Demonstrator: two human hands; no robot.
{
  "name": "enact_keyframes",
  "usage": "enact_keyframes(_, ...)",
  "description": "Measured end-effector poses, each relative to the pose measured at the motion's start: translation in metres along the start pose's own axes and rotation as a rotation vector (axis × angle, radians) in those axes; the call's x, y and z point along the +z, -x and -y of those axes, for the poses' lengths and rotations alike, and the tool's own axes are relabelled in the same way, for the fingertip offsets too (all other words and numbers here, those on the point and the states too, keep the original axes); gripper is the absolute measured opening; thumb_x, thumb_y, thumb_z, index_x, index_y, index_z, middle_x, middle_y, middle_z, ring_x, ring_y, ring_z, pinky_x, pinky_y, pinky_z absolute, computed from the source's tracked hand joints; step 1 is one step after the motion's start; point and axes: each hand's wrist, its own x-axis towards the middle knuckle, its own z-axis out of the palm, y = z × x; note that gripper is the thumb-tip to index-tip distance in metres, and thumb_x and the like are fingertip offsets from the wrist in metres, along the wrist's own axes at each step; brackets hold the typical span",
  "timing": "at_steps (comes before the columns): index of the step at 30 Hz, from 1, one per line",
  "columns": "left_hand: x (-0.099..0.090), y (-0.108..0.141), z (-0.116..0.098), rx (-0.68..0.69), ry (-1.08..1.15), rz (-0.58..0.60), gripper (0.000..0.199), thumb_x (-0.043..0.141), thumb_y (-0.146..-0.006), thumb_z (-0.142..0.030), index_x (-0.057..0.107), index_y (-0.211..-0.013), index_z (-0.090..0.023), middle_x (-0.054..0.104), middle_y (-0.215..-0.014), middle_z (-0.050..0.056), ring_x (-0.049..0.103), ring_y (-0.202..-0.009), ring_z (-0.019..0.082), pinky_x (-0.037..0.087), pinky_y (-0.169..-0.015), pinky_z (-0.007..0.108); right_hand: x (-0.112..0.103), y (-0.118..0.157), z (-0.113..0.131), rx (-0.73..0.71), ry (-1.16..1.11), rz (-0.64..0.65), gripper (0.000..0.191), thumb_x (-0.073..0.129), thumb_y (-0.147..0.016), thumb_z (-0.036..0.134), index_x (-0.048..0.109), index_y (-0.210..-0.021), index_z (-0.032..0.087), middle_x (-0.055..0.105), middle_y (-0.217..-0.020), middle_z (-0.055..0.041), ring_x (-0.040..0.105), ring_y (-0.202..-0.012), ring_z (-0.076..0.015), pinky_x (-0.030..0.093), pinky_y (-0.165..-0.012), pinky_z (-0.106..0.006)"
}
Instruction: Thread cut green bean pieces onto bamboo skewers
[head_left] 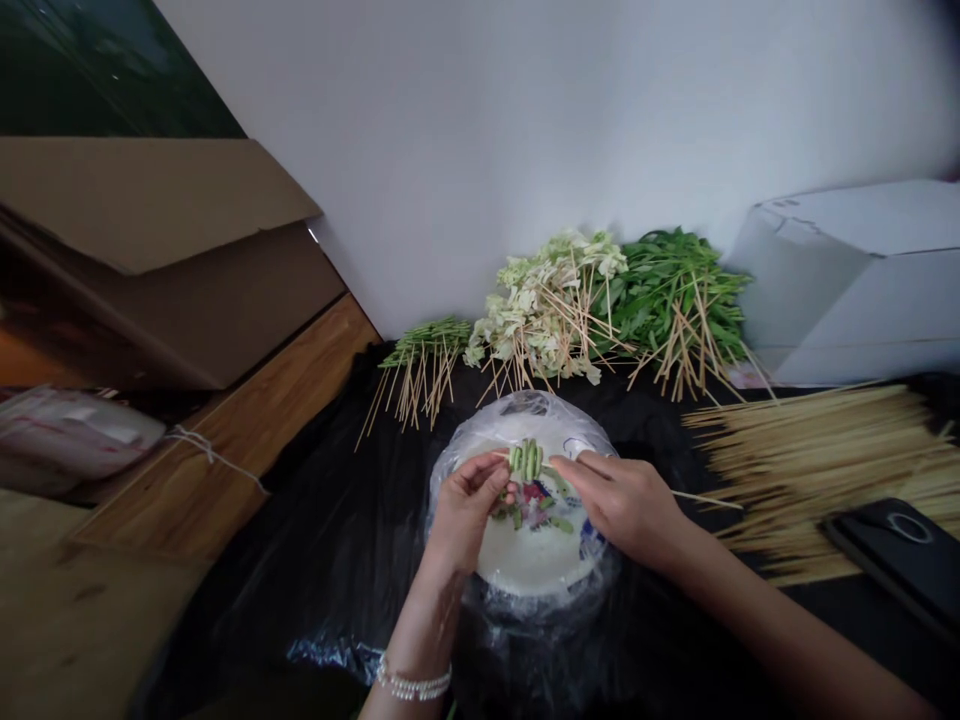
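Observation:
My left hand [469, 505] is closed in a pinch at the left end of a bamboo skewer threaded with several short green pieces [526, 459] that look like cut green beans. From the other side my right hand [626, 505] is closed around the same skewer, and the stick's tail [709, 499] pokes out behind it to the right. Both hands hover over a round pale dish [532, 575] wrapped in clear plastic. A few loose green pieces [559, 523] lie in the dish, partly hidden by my left fingers.
Skewered green stalks [431, 335], pale leafy vegetable [551, 290] and dark leafy greens [675, 270] lie along the wall. Bare bamboo skewers [817, 450] and a black phone [892, 550] are at right, near a white box [870, 270]. Black plastic sheet [315, 560] lies underneath; a cardboard box [187, 300] stands left.

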Motion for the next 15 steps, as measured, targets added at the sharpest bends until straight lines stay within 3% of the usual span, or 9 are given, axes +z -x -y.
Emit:
enact_keyframes(5,-0.015,0.000,-0.018,0.208,-0.187,-0.136,0.028,0.086,-0.066,-0.026,0.078,-0.091,-0.015,0.077,-0.086,0.007,0.067,-0.065,0.012,0.054,-0.065,0.023,-0.005,-0.003,-0.007,0.080,-0.027,-0.122,0.031,0.041,-0.097,0.012,0.068,-0.112,0.015,0.068,-0.080,-0.0045,0.065,-0.071,-0.0131,0.048,-0.068,-0.023)
enact_keyframes(10,-0.018,0.001,-0.014,0.252,-0.673,0.066,0.007,0.075,-0.076,-0.019,0.081,-0.080,-0.018,0.078,-0.083,0.011,0.070,-0.077,0.022,0.052,-0.072,0.027,-0.005,-0.003,-0.004,0.065,-0.040,-0.076,0.032,0.041,-0.097,0.011,0.068,-0.114,0.013,0.068,-0.079,-0.0051,0.065,-0.071,-0.0130,0.048,-0.068,-0.022)
enact_keyframes(13,-0.018,-0.003,-0.005,0.371,-1.060,0.029,0.014,0.073,-0.075,-0.011,0.080,-0.078,-0.023,0.077,-0.079,0.008,0.068,-0.073,0.023,0.049,-0.073,0.031,-0.004,-0.003,-0.003,0.062,-0.048,-0.065,0.033,0.040,-0.097,0.011,0.068,-0.114,0.014,0.068,-0.080,-0.0053,0.064,-0.071,-0.0126,0.048,-0.067,-0.022)
enact_keyframes(15,-0.016,-0.005,-0.001,0.345,-1.341,0.037,0.019,0.071,-0.073,-0.007,0.078,-0.083,-0.022,0.075,-0.081,0.009,0.068,-0.077,0.026,0.049,-0.075,0.035,-0.003,-0.004,-0.003,0.048,-0.044,-0.078,0.032,0.040,-0.097,0.011,0.068,-0.112,0.013,0.067,-0.078,-0.0050,0.063,-0.068,-0.0125,0.047,-0.065,-0.022)
